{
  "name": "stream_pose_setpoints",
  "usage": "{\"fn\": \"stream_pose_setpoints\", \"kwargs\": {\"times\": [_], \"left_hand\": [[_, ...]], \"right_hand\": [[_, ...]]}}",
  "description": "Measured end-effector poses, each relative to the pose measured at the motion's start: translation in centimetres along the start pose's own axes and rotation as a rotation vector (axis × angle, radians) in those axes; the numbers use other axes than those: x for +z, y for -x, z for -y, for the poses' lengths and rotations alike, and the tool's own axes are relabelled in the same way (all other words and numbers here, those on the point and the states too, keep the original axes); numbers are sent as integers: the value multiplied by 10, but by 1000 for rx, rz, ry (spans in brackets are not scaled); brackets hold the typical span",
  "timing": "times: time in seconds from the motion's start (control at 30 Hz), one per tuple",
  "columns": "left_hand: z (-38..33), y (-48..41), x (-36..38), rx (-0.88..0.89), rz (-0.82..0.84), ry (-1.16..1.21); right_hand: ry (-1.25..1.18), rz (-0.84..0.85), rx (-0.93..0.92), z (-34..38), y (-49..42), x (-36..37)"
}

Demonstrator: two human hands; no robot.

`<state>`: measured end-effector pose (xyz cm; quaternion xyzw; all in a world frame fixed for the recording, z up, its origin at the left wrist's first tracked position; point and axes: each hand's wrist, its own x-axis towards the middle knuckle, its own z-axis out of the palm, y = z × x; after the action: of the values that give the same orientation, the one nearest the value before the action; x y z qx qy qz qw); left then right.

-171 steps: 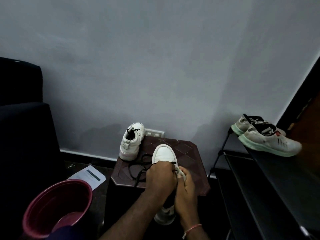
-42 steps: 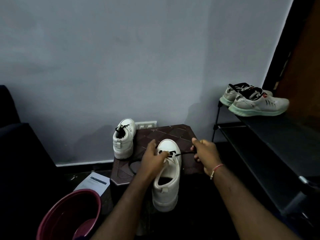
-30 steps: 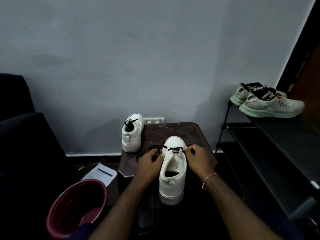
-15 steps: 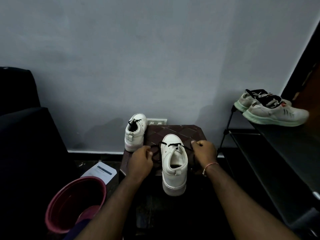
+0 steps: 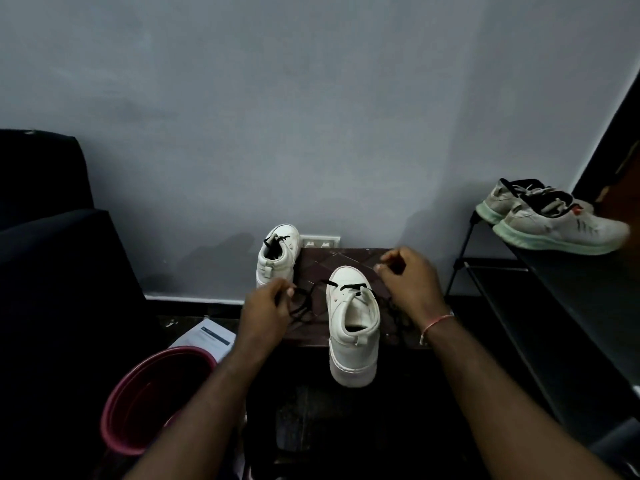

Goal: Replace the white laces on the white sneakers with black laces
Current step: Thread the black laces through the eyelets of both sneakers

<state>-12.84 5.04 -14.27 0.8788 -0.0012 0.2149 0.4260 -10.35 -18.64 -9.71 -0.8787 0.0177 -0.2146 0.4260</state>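
Note:
A white sneaker (image 5: 352,320) stands toe-away on a dark brown stool (image 5: 341,261), its heel hanging over the front edge. A black lace (image 5: 353,286) crosses its lowest eyelets. My left hand (image 5: 266,311) pinches the lace's left end (image 5: 304,303) beside the shoe. My right hand (image 5: 408,282) is raised to the right of the toe with curled fingers pinching the right end, which is barely visible. A second white sneaker (image 5: 277,254) with black lacing stands at the stool's back left corner.
A maroon bucket (image 5: 152,396) sits on the floor at the lower left, with a paper sheet (image 5: 207,337) behind it. A dark chair (image 5: 52,254) fills the left. A black shoe rack (image 5: 554,306) on the right carries a pair of grey-green trainers (image 5: 550,223). A wall socket (image 5: 320,241) sits behind the stool.
Both hands have pulled apart from the shoe, drawing the lace ends outward. My right hand has risen toward the back of the stool. The shoe stays in place.

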Motion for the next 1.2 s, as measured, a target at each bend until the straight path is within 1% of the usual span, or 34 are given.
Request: {"fn": "stream_pose_setpoints", "kwargs": {"times": [0.07,0.1,0.13,0.2,0.23,0.27,0.3,0.33,0.4,0.43,0.47,0.5,0.53,0.57,0.6,0.63,0.67,0.73,0.77,0.8,0.83,0.87,0.9,0.93,0.97,1.0,1.03,1.07,1.13,1.17,1.2], "left_hand": [[-22,-13,-16,38,-14,56],[-35,-18,-23,68,16,96],[-48,-21,-29,91,80,160],[-70,-25,-39,133,214,288],[-77,-26,-41,154,248,326],[-82,-28,-43,172,247,339],[-82,-30,-43,176,213,347],[-81,-32,-44,166,146,348],[-71,-37,-47,109,-19,320],[-65,-38,-50,85,-82,280],[-61,-38,-52,75,-111,217],[-55,-38,-51,64,-88,147],[-52,-37,-48,47,-13,91],[-48,-38,-43,24,99,38],[-48,-38,-38,7,204,-24],[-50,-40,-35,3,253,-67],[-54,-45,-32,40,230,-71],[-75,-57,-29,223,24,-26],[-91,-65,-28,326,-76,-39],[-109,-68,-26,406,-128,-53],[-125,-69,-23,440,-115,-44],[-136,-65,-17,452,-67,-10],[-137,-58,-7,440,-7,25],[-132,-49,6,406,50,37],[-121,-37,18,347,99,-5],[-106,-24,31,294,147,-86],[-91,-13,40,229,194,-158],[-78,-4,48,160,217,-176],[-68,15,56,45,204,-59],[-64,24,57,29,178,6],[-62,32,59,64,145,39]], "right_hand": [[-42,75,-84,25,5,-4],[-92,141,-116,38,8,-6],[-132,230,-134,49,12,-6],[-126,372,-208,63,17,0],[-132,417,-253,66,18,6],[-171,437,-286,67,19,11],[-243,446,-275,65,20,15],[-328,446,-221,64,20,17],[-487,449,-69,59,20,14],[-551,455,-13,56,20,10],[-609,456,40,53,20,6],[-663,450,96,49,19,0],[-705,434,151,46,17,-3],[-740,403,204,45,15,-7],[-773,347,244,46,12,-12],[-829,254,273,49,9,-16],[-910,123,284,53,4,-22],[-1077,-179,280,60,-9,-35],[-1115,-294,264,60,-17,-40],[-1102,-353,251,59,-23,-40],[-1034,-352,258,57,-25,-37],[-942,-285,285,52,-24,-29],[-858,-175,343,44,-18,-17],[-792,-55,403,34,-10,-4],[-731,40,442,23,2,8],[-697,83,453,12,14,19],[-700,91,449,4,24,26],[-726,73,443,-1,32,31],[-778,18,437,-9,43,36],[-798,-9,433,-10,46,37],[-815,-34,423,-9,49,37]]}}
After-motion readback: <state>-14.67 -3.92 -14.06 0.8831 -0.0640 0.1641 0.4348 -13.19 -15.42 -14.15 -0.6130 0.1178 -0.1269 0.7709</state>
